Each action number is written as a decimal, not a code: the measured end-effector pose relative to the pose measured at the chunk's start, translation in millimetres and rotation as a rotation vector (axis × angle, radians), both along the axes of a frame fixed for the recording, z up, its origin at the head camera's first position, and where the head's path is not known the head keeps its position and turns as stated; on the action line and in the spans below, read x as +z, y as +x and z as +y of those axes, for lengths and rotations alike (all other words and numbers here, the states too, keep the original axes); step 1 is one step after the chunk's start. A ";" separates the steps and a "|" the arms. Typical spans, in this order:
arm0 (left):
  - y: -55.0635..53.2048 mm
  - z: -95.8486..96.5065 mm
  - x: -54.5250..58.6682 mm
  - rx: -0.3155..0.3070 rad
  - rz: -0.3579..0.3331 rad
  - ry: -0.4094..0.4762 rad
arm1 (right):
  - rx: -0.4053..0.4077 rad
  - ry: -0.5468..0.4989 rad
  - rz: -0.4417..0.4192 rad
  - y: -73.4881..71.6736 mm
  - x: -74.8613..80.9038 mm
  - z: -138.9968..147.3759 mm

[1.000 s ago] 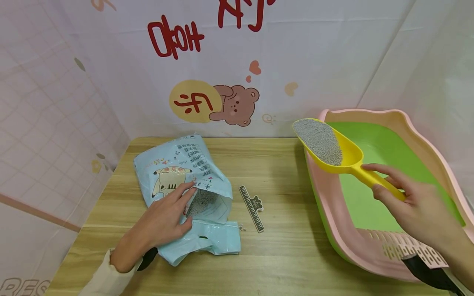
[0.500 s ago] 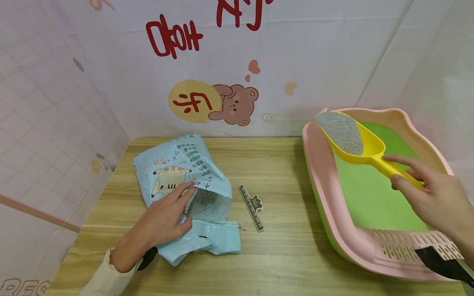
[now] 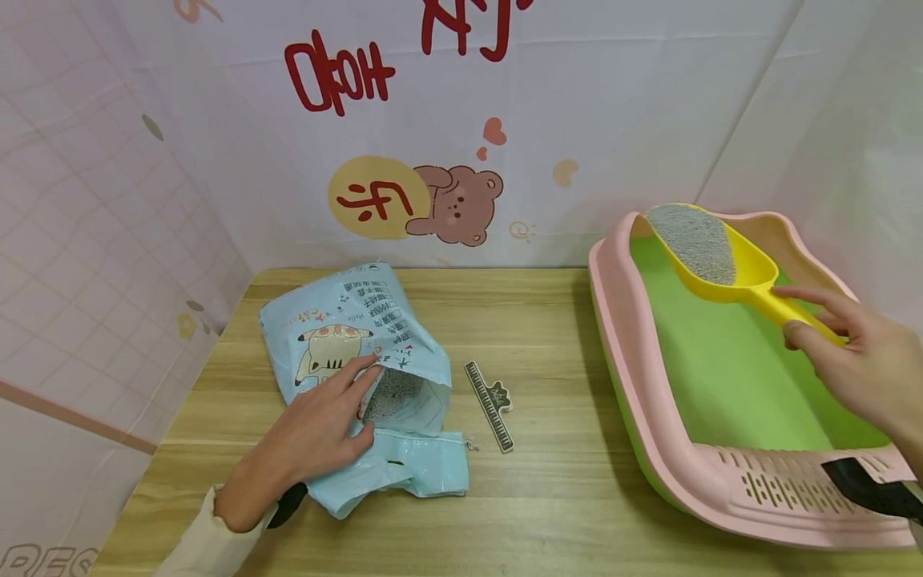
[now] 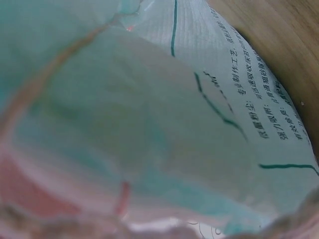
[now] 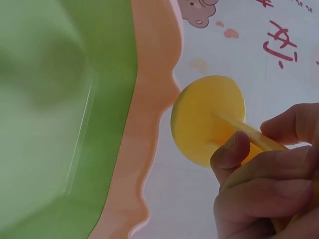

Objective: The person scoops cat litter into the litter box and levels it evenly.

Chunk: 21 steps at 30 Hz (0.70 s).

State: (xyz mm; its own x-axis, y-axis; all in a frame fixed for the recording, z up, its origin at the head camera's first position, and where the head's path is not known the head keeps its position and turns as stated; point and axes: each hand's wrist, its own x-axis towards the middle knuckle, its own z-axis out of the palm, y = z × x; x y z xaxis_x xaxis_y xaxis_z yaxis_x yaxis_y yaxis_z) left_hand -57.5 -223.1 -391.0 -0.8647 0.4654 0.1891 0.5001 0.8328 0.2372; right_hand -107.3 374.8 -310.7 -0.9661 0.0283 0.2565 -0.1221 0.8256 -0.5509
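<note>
My right hand (image 3: 868, 361) pinches the yellow scoop (image 3: 753, 260), loaded with grey granules (image 3: 695, 244), not yet poured, over the tray (image 3: 645, 365); my left hand (image 3: 317, 426), fingers spread, touches the opened bag (image 3: 392, 324).

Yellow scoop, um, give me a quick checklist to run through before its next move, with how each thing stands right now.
1. Grip: ok. The right hand holds the yellow scoop by its handle.
2. Load: ok. Grey granules lie in the scoop.
3. Scoop inside the rim of the pink and green tray: cannot tell. The head view shows it overlapping the far left corner, but the right wrist view shows it beside the rim.
4. Bag steadied: ok. The left hand rests at the mouth of the blue bag.
5. Bag closed: not ok. Its mouth is open; the clip lies beside it.
</note>
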 end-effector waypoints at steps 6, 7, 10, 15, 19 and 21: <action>-0.7 0.2 0.4 -0.004 0.004 -0.003 | -0.014 -0.010 -0.023 -9.1 -6.2 12.8; -0.8 0.2 0.5 -0.005 0.005 -0.004 | -0.014 -0.009 -0.023 -10.2 -7.4 15.5; -0.7 0.4 1.0 -0.007 0.006 -0.005 | 0.007 -0.005 -0.016 -13.1 -10.6 23.6; -0.6 0.2 1.0 -0.010 0.012 -0.004 | 0.043 0.036 -0.033 -19.4 -17.9 35.3; 0.0 -0.1 0.5 -0.008 0.013 -0.002 | 0.052 0.077 -0.056 -26.2 -27.3 40.9; 0.0 0.0 0.2 -0.007 0.012 -0.002 | 0.064 0.080 -0.061 -29.5 -30.9 42.8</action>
State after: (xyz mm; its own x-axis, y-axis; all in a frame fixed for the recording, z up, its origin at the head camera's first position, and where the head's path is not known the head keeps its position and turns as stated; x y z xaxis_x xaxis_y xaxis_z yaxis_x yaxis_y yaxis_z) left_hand -57.4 -223.1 -390.9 -0.8592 0.4715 0.1988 0.5085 0.8299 0.2296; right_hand -136.8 417.6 -341.7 -0.9792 -0.0521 0.1960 -0.1442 0.8587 -0.4917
